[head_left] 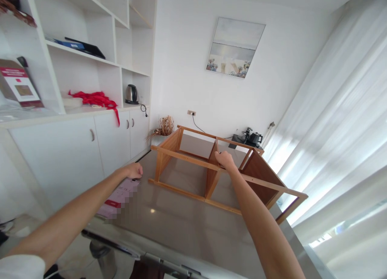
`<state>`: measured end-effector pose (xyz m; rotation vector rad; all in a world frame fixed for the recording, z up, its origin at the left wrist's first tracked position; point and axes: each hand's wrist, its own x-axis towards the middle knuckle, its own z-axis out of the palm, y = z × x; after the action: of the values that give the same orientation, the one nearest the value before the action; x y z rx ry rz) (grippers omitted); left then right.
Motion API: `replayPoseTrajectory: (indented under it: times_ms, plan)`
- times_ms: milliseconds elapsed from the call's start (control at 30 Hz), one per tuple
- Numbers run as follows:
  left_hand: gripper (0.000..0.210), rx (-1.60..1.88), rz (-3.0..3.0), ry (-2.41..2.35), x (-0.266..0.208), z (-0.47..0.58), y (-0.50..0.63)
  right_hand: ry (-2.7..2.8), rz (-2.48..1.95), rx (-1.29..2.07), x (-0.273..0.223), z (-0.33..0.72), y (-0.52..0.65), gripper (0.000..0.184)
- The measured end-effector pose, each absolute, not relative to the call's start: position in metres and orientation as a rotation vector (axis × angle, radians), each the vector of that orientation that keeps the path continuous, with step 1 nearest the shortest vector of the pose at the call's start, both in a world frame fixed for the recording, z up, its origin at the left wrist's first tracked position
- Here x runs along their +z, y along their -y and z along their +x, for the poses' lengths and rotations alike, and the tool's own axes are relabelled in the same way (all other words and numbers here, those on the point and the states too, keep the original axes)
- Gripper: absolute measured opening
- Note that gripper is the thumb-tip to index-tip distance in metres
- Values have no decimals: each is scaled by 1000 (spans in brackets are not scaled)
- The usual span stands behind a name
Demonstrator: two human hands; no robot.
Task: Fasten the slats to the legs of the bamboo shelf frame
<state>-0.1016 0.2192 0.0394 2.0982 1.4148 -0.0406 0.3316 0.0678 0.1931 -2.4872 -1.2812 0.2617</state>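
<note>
At the near left a white sleeve (pixel 22 267) runs into the person's left forearm, and below the table's near edge stands a dark bin (pixel 104 257). On the table (pixel 178 228), a glossy grey-brown surface, lies a flat device (pixel 116 200) with a pinkish screen and a red bar, its right side blurred into blocks. The left hand (pixel 134 171) is just beyond the device's far end, fingers curled in toward the palm; whether they enclose anything is hidden. To the right, the right hand (pixel 225 160) reaches to a wooden rack (pixel 198 162), which lies on its side across the far half of the table. Its fingers are bent, close to shut, where the upper near rail meets the middle board (pixel 211 184); it cannot be told whether they grip the wood or something small. Behind the rack, a dried plant (pixel 165 127) stands to the left and a black jug (pixel 255 138) to the right. Along the left wall, white shelving (pixel 109 75) above cupboard doors (pixel 57 154) bears a heap of red ribbon (pixel 95 97) and an electric kettle (pixel 131 93). On the far wall hangs a framed picture (pixel 234 47), with pale curtains (pixel 347 121) down the right side.
</note>
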Motion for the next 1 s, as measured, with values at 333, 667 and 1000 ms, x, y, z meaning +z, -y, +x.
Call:
replayPoseTrajectory:
  times_ms: [333, 667, 1000]
  plan:
    - [29, 96, 2175, -1203, 70, -119, -221, 1309, -2444, 190, 205, 316, -52, 37]
    - [25, -244, 2192, -605, 91, -15, -89, 1275, -2293, -193, 247, 308, 9, 55]
    - [27, 210, 2181, -153, 64, 204, 28, 1115, -2138, -216, 121, 380, 218, 43]
